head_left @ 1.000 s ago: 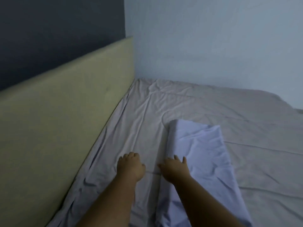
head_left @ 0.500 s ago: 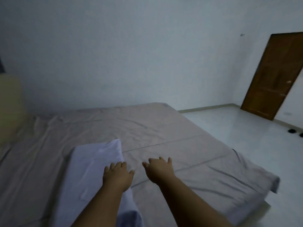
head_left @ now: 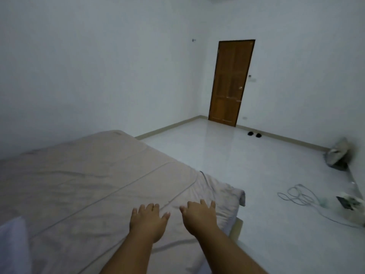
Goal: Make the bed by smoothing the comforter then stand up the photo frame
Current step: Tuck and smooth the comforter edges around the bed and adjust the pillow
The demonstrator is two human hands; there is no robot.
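A beige comforter [head_left: 83, 180] covers the bed, with long creases and a rumpled corner [head_left: 223, 196] at the near right foot end. My left hand [head_left: 147, 220] and my right hand [head_left: 199, 216] hover flat, palms down and fingers spread, just over the comforter near that corner; both hold nothing. A pale lavender pillow [head_left: 11, 246] shows at the lower left edge. No photo frame is in view.
White tiled floor [head_left: 237, 165] lies to the right of the bed. A brown wooden door [head_left: 231, 82] stands shut at the far wall, with two small dark items [head_left: 254, 134] beside it. A coiled white cable [head_left: 300, 194], a charger and a bag [head_left: 337, 155] lie along the right wall.
My view has swung right, from the headboard and pillow to the bed's foot corner and the room. Both hands travelled along with it, staying flat and spread above the comforter.
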